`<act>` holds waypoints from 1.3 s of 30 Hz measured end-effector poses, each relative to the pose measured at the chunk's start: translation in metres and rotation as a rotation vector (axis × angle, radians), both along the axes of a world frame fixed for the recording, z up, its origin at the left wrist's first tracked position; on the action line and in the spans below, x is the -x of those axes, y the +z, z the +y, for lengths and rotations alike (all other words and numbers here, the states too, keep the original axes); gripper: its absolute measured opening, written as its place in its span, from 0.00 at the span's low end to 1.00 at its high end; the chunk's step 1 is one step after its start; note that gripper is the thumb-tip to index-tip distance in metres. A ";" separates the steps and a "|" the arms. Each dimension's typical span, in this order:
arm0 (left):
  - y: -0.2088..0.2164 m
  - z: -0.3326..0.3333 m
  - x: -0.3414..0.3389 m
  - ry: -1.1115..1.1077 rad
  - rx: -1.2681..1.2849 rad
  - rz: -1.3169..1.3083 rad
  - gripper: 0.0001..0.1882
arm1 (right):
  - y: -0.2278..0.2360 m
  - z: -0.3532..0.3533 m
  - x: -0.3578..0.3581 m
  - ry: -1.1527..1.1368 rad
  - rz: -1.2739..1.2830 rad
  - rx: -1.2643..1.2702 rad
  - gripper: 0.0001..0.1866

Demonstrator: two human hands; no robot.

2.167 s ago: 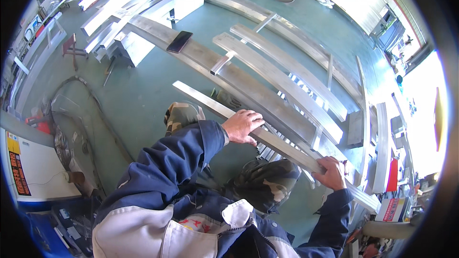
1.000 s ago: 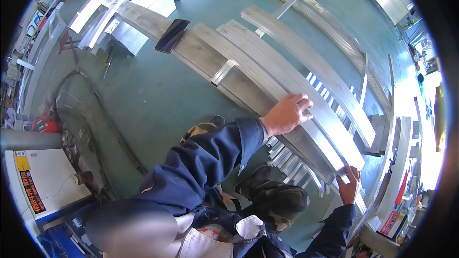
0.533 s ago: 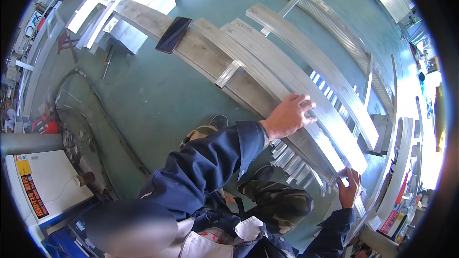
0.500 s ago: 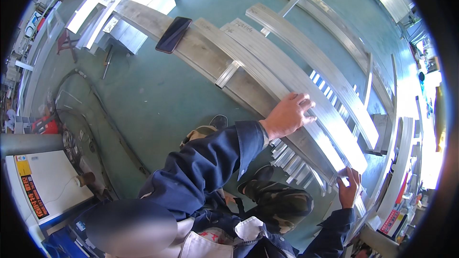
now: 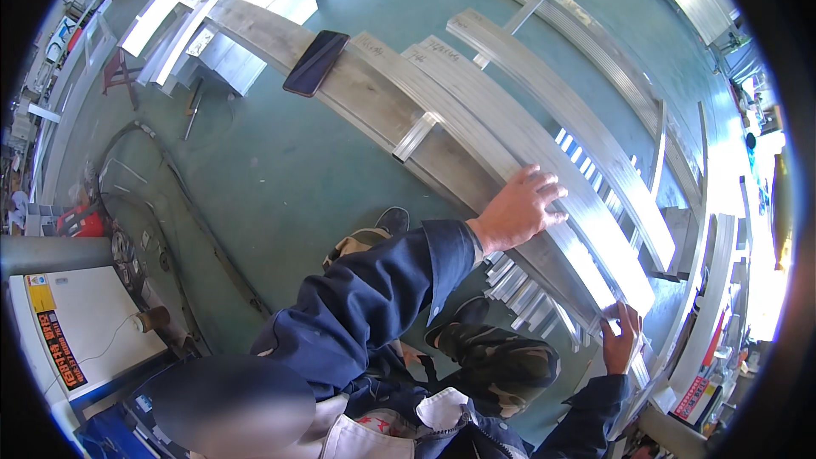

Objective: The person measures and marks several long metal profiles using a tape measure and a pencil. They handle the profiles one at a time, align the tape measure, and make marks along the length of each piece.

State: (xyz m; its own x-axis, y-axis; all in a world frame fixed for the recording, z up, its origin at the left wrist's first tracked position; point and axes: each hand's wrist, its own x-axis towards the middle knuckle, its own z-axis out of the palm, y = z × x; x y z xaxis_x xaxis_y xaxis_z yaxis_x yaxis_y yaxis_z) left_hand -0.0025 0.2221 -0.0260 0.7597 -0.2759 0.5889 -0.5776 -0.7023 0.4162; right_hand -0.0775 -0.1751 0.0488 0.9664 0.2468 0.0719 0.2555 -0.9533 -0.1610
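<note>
Long silvery aluminium bars lie side by side on a workbench beam. My left hand (image 5: 520, 211) lies across the front aluminium bar (image 5: 459, 110), its bent fingers hooked over toward the middle bar (image 5: 510, 119). At the near right end of these bars, my right hand (image 5: 622, 338) pinches the edge with fingertips and thumb. The thumb side of my left hand is partly hidden. A short square tube (image 5: 416, 136) sits crosswise under the front bar. Further left, a dark phone (image 5: 316, 64) rests on the beam (image 5: 361, 95).
Beyond the bars lies another loose bar (image 5: 561, 110), with a long frame rail (image 5: 586, 38) farther off. Cut profile pieces (image 5: 518, 289) show beneath the beam. A dark hose (image 5: 208, 238) runs over the green floor at left, near a white cabinet (image 5: 110, 323).
The bars, phone and floor sit slightly farther right and lower in the picture. Both hands keep their places on the bars, with the left hand's fingers a little more spread.
</note>
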 end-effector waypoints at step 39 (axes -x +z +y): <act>0.002 -0.001 0.004 -0.020 -0.025 -0.011 0.14 | 0.003 0.004 0.017 -0.110 0.050 0.099 0.31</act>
